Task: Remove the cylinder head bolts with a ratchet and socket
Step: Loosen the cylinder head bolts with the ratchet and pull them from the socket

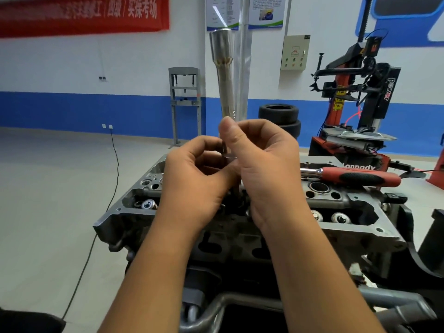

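hands are gripping: right hand (pixel 262 169) and left hand (pixel 192 179) both pinching the upright socket extension (pixel 224 75); bolt hidden beneath them. ratchet (pixel 355 176), lying right, is risking sliding off.

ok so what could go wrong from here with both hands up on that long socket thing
1. Both the left hand and right hand pinch only the lower end of the tall extension and socket; top-heavy, it could tip or slip and drop onto the cylinder head.
2. The ratchet lies loose on the head's edge, so a bump might knock it off.
3. Exposed valve springs below could catch anything small that falls.
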A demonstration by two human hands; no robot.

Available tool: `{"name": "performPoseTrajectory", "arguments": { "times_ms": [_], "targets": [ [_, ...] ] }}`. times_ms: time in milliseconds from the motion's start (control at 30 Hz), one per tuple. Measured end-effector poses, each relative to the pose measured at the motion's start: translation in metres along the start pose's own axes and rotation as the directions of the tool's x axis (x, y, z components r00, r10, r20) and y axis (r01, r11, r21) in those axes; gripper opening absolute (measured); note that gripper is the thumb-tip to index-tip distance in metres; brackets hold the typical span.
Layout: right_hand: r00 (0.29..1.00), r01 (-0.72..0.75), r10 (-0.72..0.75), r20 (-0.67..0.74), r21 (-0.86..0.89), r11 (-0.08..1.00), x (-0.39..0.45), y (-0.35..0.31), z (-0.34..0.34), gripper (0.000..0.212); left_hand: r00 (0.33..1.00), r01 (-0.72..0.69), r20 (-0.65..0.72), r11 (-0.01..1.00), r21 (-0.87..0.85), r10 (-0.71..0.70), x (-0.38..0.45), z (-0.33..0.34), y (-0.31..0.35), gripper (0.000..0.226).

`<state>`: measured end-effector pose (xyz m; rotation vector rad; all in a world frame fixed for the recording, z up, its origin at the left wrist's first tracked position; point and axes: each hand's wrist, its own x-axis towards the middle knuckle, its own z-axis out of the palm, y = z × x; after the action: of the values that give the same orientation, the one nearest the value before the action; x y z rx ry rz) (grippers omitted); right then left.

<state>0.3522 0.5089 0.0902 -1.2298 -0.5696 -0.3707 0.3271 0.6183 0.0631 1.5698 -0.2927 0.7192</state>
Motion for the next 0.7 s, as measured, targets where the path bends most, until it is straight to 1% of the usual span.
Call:
{"name": "performPoseTrajectory", "arguments": {
  "times_ms": [67, 200, 267, 300, 400, 500, 600, 667, 700],
  "targets": [
    [0.999, 0.040, -0.040, -0.028, 0.008, 0.999, -0.002, 0.004, 0.005, 0.015, 1.000, -0.013, 0.016, 1.000, 0.002, 0.013, 0.001, 0.001, -0.002, 0.018],
    [0.998, 0.026, -0.025, -0.057, 0.013, 1.000, -0.001, 0.005, 0.010, 0.020, 0.976, -0.061, 0.207, 0.997, -0.037, 0.067, 0.002, -0.003, -0.002, 0.024],
    [0.998, -0.004, 0.006, -0.058, 0.033, 0.999, 0.000, 0.005, 0.010, 0.024, 0.966, -0.059, 0.249, 0.997, -0.058, 0.072, 0.002, -0.004, -0.001, 0.027],
    [0.998, -0.019, 0.022, -0.052, 0.046, 0.999, 0.000, 0.005, 0.009, 0.027, 0.967, -0.065, 0.242, 0.996, -0.053, 0.076, 0.002, -0.004, -0.002, 0.027],
    [0.998, -0.052, 0.056, -0.032, 0.113, 0.992, -0.001, 0.005, 0.008, 0.031, 0.984, -0.076, 0.156, 0.995, -0.069, 0.085, 0.001, -0.004, -0.002, 0.027],
    [0.999, -0.028, 0.034, -0.036, 0.147, 0.989, -0.003, 0.007, 0.009, 0.024, 0.993, -0.067, 0.089, 0.994, -0.085, 0.075, 0.000, 0.000, -0.002, 0.024],
    [0.999, 0.009, -0.003, -0.040, 0.128, 0.992, -0.004, 0.009, 0.010, 0.024, 0.997, -0.078, 0.019, 0.997, -0.017, 0.079, 0.000, 0.006, -0.004, 0.020],
    [0.999, 0.018, -0.014, -0.048, 0.091, 0.996, -0.003, 0.009, 0.010, 0.026, 0.993, -0.088, 0.071, 0.995, -0.043, 0.091, 0.000, 0.006, -0.003, 0.016],
    [0.999, 0.016, -0.012, -0.053, 0.077, 0.997, -0.002, 0.009, 0.010, 0.027, 0.990, -0.083, 0.109, 0.994, -0.069, 0.090, 0.000, 0.006, -0.003, 0.018]
  ]
}}
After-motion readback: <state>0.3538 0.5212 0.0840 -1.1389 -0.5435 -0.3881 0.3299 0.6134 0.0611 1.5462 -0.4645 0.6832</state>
